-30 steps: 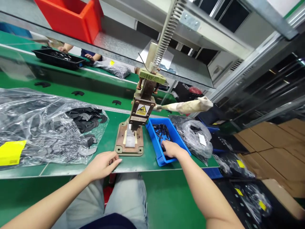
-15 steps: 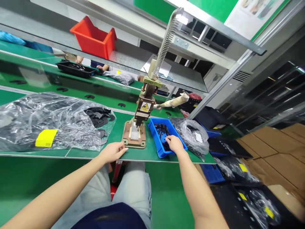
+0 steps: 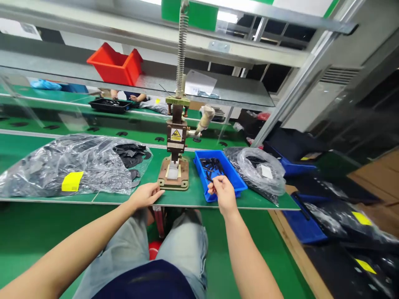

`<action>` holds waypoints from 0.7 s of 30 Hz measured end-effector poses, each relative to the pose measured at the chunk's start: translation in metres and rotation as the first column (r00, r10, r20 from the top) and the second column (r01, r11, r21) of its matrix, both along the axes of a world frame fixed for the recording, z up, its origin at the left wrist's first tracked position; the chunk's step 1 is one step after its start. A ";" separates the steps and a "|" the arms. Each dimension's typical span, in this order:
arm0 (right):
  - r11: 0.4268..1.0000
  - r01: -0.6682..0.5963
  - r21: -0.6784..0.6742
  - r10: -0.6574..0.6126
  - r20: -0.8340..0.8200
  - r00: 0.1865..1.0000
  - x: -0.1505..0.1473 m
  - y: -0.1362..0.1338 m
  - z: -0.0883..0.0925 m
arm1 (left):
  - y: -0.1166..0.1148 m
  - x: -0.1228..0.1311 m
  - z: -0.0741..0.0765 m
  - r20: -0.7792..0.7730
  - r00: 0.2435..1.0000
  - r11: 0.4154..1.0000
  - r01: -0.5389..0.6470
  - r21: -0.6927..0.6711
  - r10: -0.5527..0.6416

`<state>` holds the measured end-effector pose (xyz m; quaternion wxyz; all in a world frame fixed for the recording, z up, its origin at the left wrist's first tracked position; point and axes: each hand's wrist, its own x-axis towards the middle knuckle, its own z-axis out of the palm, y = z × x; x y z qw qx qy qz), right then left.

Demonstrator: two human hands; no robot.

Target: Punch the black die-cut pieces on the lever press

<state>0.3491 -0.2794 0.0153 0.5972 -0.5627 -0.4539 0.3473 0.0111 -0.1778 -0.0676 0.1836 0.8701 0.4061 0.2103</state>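
Pinching black part (image 3: 213,181), right hand (image 3: 222,192) overhangs blue bin (image 3: 237,182).

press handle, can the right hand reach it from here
Probably yes: the right hand is over the near end of the blue bin, and the wrapped press handle juts out above the bin's far end, nothing between. It pinches a black part, though.

Piece (image 3: 213,181) in right hand (image 3: 225,196) (pinched, black) too small to tell.
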 end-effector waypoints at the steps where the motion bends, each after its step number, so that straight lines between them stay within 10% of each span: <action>1: 0.999 -0.034 0.021 0.035 -0.074 0.997 -0.010 -0.002 -0.003 | -0.001 0.001 0.001 -0.010 1.000 1.000 -0.009 0.005 0.009; 9: 0.951 -0.294 0.098 0.308 -0.405 0.861 -0.070 0.002 -0.017 | -0.003 0.006 0.008 -0.051 0.997 0.997 -0.059 0.040 0.061; 21: 0.873 -0.488 0.012 0.433 -0.477 0.764 -0.101 0.022 -0.036 | 0.000 0.007 0.011 -0.004 0.996 0.994 -0.093 0.057 0.093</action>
